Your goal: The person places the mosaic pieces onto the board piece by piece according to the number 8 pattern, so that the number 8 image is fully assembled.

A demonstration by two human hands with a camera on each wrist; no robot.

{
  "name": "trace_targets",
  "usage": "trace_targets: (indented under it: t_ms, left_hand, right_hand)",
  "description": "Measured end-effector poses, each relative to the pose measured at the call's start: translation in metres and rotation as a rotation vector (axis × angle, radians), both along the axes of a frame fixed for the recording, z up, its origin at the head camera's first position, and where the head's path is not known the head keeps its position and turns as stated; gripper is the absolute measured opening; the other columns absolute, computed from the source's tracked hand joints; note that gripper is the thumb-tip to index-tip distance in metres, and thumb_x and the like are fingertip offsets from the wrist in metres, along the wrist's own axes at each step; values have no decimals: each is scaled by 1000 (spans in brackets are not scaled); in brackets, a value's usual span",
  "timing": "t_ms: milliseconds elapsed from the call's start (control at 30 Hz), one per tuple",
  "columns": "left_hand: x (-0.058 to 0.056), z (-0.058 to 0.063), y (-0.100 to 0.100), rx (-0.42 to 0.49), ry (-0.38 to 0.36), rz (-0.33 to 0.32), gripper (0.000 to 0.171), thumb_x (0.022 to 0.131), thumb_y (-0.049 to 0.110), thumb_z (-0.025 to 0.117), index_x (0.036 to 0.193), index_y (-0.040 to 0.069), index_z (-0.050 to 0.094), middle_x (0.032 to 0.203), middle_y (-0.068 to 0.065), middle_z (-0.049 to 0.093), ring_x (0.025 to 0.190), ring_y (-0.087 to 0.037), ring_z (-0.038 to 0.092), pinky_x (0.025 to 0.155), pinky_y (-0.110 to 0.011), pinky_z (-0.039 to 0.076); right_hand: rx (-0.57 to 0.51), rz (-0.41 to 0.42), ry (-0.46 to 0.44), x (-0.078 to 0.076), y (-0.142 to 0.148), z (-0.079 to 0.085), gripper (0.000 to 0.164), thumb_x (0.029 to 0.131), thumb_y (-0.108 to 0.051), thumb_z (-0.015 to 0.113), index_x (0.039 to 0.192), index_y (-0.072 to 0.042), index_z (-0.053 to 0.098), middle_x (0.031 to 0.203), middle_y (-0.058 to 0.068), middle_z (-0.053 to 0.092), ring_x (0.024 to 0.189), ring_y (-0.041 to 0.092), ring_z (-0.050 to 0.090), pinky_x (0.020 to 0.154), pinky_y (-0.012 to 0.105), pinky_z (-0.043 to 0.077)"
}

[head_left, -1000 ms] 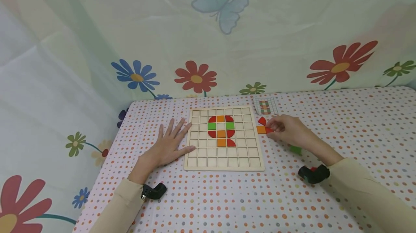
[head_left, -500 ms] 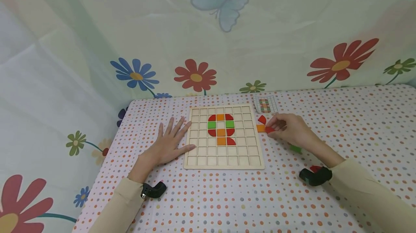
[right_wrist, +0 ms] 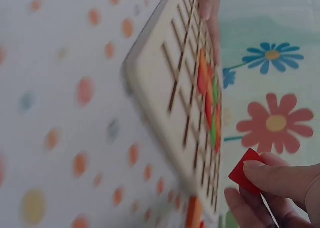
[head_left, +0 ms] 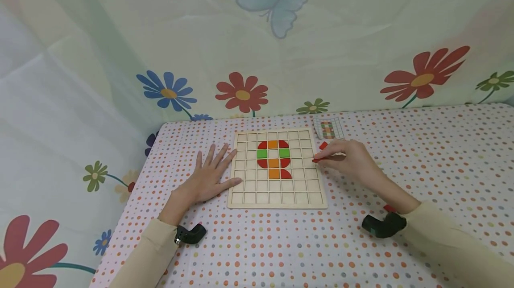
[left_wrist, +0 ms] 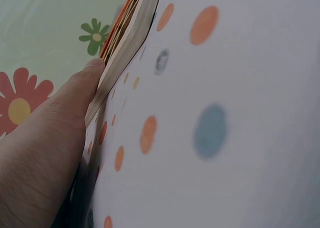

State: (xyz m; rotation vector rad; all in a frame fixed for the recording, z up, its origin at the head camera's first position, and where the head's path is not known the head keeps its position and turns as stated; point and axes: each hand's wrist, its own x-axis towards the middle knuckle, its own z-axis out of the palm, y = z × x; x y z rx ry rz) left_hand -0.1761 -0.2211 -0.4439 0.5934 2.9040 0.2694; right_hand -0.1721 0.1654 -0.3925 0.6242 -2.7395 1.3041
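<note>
My right hand (head_left: 355,163) pinches a red tile (right_wrist: 245,174) between thumb and fingers, just over the right edge of the wooden grid board (head_left: 263,199). My left hand (head_left: 206,178) lies with spread fingers at the board's left side. Its thumb (left_wrist: 75,92) and a fingertip touch the rim. Red, orange and green tiles fill several cells: an orange tile (head_left: 273,173) is lowest, beside a red quarter-round tile (head_left: 286,174). Two green tiles, one on the left (head_left: 262,153) and one on the right (head_left: 283,152), flank a bare cell.
A printed pattern card (head_left: 328,128) lies behind the board's right corner. A loose red tile (head_left: 323,145) lies by my right fingers, another red piece (head_left: 388,208) near the right wrist. An orange tile (right_wrist: 194,212) sits beside the board. A floral cloth backdrop (head_left: 345,56) rises behind.
My right hand has lifted the red tile from beside the orange one and carried it left to the board's edge. The left hand has stayed in place.
</note>
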Motion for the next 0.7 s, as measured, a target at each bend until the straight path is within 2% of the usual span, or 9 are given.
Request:
trace_targets:
  t_ms: [133,367,533,700]
  left_hand:
    - [0,0,-1,2,4,-2,91,100,65,51,170,20,15,176,-11,3,160,-42,-8,121,-71,-7]
    - [-1,-1,-1,1,7,-6,92,100,67,51,170,22,12,177,-8,0,160,-41,-11,121,-70,-9]
    - [-2,-1,-1,-3,1,0,92,100,69,48,170,23,11,176,-7,-1,160,-40,-12,122,-69,-9]
    - [-2,0,0,-7,-13,4,92,100,69,48,170,24,9,176,-7,-2,159,-40,-12,122,-69,-9]
  right_hand:
    - [-50,68,-24,-4,-22,7,17,83,8,83,95,-4,84,95,7,77,94,23,69,80,22,60]
    - [-117,150,-107,-8,-61,5,14,83,5,85,95,0,82,96,11,78,87,25,76,77,28,63]
    - [-89,198,-111,-15,-84,0,13,82,0,87,94,-3,84,94,7,79,88,22,76,79,29,62]
    - [-17,257,-81,-21,-100,-6,11,86,1,83,96,-4,84,97,6,79,95,25,73,86,36,62]
